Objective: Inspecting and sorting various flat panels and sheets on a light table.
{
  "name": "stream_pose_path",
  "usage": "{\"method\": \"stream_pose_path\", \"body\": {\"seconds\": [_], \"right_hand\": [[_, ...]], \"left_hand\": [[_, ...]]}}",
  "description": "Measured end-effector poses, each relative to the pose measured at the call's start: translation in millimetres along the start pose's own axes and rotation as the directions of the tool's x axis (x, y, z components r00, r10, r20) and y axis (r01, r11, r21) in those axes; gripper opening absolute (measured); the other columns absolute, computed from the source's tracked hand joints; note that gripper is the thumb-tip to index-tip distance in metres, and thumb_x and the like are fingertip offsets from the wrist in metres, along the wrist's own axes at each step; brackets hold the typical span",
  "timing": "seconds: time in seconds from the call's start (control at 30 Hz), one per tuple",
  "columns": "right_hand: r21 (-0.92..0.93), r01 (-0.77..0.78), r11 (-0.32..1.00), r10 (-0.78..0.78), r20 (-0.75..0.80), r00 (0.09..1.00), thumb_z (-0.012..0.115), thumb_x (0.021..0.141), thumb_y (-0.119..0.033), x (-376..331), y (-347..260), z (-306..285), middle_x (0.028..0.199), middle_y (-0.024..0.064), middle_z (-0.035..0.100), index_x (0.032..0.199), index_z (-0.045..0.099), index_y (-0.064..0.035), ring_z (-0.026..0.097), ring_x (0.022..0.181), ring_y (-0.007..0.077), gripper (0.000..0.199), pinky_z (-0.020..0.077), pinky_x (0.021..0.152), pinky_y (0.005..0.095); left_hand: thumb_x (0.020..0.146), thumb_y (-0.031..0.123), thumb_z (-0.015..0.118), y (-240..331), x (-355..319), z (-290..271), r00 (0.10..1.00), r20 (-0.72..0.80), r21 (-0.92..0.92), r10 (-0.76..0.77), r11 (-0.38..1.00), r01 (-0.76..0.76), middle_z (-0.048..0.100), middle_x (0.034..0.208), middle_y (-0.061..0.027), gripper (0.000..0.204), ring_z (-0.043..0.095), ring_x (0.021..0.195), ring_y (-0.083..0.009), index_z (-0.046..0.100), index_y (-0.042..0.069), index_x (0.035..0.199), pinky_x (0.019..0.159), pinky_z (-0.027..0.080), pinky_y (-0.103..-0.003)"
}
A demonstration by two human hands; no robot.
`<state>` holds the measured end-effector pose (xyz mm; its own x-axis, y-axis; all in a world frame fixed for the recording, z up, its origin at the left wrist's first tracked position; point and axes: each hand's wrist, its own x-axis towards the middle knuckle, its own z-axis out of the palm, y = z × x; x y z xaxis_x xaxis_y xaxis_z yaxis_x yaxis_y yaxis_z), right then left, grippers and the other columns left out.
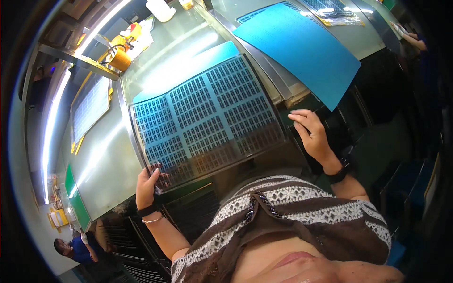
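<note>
Bright strip lights glared off a long steel worktop [108, 155] that ran away from the person. On it lay a thin sheet [207, 118] printed with rows of small dark rectangles, resting partly on a blue mat [212, 52] and overhanging the near edge. The left hand [147, 185] gripped the sheet's near left corner, thumb on top and fingers curled beneath. The right hand [312, 134] hung open just beside the sheet's right edge, fingers loosely bent, not touching it; a dark band circled that wrist. A second, larger blue mat [306, 47] sat to the right, jutting over the worktop's edge, with another patterned sheet [330, 9] beyond it. Far left stood a yellow tape roll [121, 57] and a white bottle [160, 9], well apart from the hands. Another person [75, 250] in blue stood at lower left.
</note>
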<state>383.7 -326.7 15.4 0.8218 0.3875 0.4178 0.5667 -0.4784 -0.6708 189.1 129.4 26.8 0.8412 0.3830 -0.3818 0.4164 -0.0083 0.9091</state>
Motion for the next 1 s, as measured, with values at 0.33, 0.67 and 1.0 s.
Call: {"method": "stream_pose_path", "body": {"seconds": [0.33, 0.67, 1.0], "right_hand": [[0.414, -0.772, 0.482, 0.469, 0.622, 0.627, 0.060, 0.091, -0.013, -28, 5, 21, 0.066, 0.0039, 0.061, 0.084, 0.060, 0.0014, 0.054, 0.051, 0.0080, 0.016, 0.0414, 0.048, 0.0214], [0.370, -0.481, 0.795, 0.460, 0.149, 0.875, 0.064, 0.086, -0.011, 20, 10, 44, 0.059, -0.0004, 0.052, 0.074, 0.056, -0.0012, 0.046, 0.055, 0.0057, 0.017, 0.0382, 0.051, 0.0239], [0.319, -0.409, 0.855, 0.416, 0.049, 0.908, 0.067, 0.084, -0.010, 14, 20, 58, 0.065, 0.0011, 0.052, 0.075, 0.054, -0.0020, 0.047, 0.062, 0.0094, 0.018, 0.0405, 0.059, 0.0257]], "left_hand": [[0.095, 0.020, 0.055, -5, -9, 5, 0.998, -0.040, -0.023, -0.051, 0.998, 0.050, 0.067, 0.083, -0.0092, 0.020, 0.061, 0.055, -0.0115, 0.054, 0.004, 0.106, 0.044, 0.043, -0.020], [0.093, 0.009, 0.058, -10, -3, 25, 0.946, -0.296, 0.055, 0.130, 0.991, -0.118, 0.056, 0.075, -0.0007, 0.014, 0.049, 0.053, -0.0039, 0.056, 0.000, 0.104, 0.044, 0.035, -0.015], [0.093, 0.010, 0.058, -23, 3, 32, 0.876, -0.459, 0.023, 0.149, 0.988, -0.156, 0.060, 0.081, -0.0030, 0.020, 0.055, 0.060, -0.0065, 0.058, -0.002, 0.110, 0.053, 0.043, -0.018]]}}
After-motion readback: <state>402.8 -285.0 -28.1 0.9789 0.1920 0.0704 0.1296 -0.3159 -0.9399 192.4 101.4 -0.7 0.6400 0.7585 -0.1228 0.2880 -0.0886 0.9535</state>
